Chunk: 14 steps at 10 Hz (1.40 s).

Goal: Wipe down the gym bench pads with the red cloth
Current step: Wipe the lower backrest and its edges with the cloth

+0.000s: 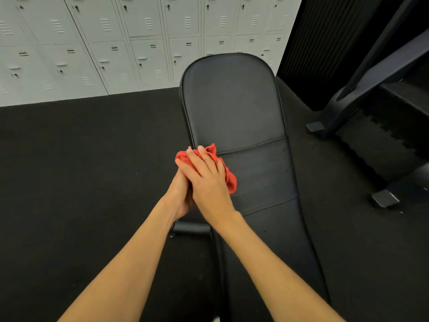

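Observation:
A long black padded gym bench (234, 108) runs away from me, split by seams into a large far pad and shorter near pads (262, 175). The crumpled red cloth (229, 180) lies at the left edge of the middle pad, near the first seam. My right hand (206, 180) lies flat on top of the cloth, fingers pointing forward and left. My left hand (180, 194) sits under and beside the right hand at the bench's left edge, mostly hidden; its fingers seem to hold the cloth's left part.
Black rubber floor (92, 182) surrounds the bench. A bench foot bar (190, 228) sticks out left under my arms. White lockers (116, 43) line the far wall. A dark machine frame with feet (383, 198) stands to the right.

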Tool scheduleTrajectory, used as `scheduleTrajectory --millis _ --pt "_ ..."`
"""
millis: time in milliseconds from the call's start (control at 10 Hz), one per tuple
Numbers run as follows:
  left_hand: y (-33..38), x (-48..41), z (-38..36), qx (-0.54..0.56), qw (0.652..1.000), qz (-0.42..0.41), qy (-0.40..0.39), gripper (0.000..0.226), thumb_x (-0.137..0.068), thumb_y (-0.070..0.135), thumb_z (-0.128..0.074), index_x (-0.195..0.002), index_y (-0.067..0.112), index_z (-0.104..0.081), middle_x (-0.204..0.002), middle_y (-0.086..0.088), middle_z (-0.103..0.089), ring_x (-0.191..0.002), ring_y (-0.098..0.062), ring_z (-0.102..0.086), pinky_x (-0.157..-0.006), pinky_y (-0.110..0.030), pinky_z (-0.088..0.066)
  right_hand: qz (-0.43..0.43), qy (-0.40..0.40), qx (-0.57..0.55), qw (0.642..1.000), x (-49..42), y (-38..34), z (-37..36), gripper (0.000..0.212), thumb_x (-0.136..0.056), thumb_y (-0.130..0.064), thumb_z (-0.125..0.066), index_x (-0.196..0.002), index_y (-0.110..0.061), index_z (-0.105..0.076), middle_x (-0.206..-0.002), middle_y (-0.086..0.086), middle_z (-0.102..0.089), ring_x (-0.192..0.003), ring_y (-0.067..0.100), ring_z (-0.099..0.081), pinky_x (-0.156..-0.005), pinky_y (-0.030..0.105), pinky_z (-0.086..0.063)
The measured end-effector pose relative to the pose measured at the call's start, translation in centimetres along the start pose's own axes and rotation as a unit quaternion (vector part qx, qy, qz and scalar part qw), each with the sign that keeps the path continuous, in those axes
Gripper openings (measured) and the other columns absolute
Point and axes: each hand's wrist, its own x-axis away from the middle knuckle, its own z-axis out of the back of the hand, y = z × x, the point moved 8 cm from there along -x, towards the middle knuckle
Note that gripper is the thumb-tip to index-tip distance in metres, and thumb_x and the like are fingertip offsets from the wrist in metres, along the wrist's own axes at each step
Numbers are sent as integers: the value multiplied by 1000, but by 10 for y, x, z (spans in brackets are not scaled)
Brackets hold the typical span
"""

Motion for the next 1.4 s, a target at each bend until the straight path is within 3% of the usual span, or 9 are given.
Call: scheduleTrajectory --millis 100,200,400,700,900,1000,1200,1300,1400 --pt "17 17 -12 107 987 21 -118 59 -97 73 -21 -124 44 -65 -131 7 -67 -129 -18 -55 -99 -45 -47 167 57 86 980 -12 15 46 50 -86 -8 -37 -130 -15 -59 -140 10 -51 -135 31 -39 -115 44 -25" --pt "15 5 -8 117 987 6 -109 58 -90 82 -24 -116 53 -68 -118 13 -73 -121 -12 -60 -106 -45 -44 114 139 49 983 -23 50 96 50 -73 10 -58 -119 -7 -66 -130 17 -58 -123 39 -50 -107 54 -34" --pt "9 -1 -11 116 988 -1 -103 72 -89 81 -30 -152 48 -30 -142 13 -56 -128 -10 -53 -94 -37 -49 -220 335 -121 908 -8 148 134 38 -96 -10 -48 -133 -11 -54 -136 12 -51 -125 30 -48 -105 43 -35" --pt "5 0 -10 117 990 12 -82 77 -84 86 -34 -116 27 -73 -117 2 -74 -113 -15 -68 -99 -37 -50 -31 179 -58 982 30 19 35 51 -89 0 -55 -138 -17 -52 -150 14 -37 -143 34 -23 -112 55 -25" --pt "6 8 -23 75 991 -29 -111 89 -83 90 -19 -130 33 -67 -127 7 -70 -116 -6 -65 -108 -41 -41 95 78 11 992 45 48 51 49 -91 -18 -58 -139 -26 -49 -151 7 -38 -141 21 -30 -114 50 -23" --pt "16 10 -23 77 991 -100 -49 89 -78 89 -39 -154 53 -12 -158 23 -30 -143 -1 -33 -122 -45 -22 -1 122 0 992 38 106 86 45 -93 -15 -51 -138 -24 -50 -150 6 -38 -140 23 -30 -112 51 -21" --pt "11 2 -21 54 992 -115 -29 89 -75 84 -44 -147 63 4 -161 23 -22 -148 -10 -24 -124 -49 -16 -238 257 -149 925 32 188 124 41 -94 -19 -49 -134 -30 -45 -133 3 -50 -116 21 -55 -97 41 -46" --pt "11 2 -21 50 992 -115 -31 87 -76 84 -42 -147 64 4 -161 22 -22 -148 -11 -25 -124 -49 -17 -280 348 -182 876 34 168 122 42 -91 -10 -48 -132 -22 -49 -128 5 -48 -100 8 -62 -87 15 -44" --pt "12 1 -22 49 992 -115 -22 86 -79 81 -41 -148 62 5 -162 20 -21 -149 -11 -24 -123 -47 -17 -245 326 -148 901 34 128 94 47 -92 -4 -48 -138 -15 -48 -144 11 -41 -138 35 -32 -113 43 -26"
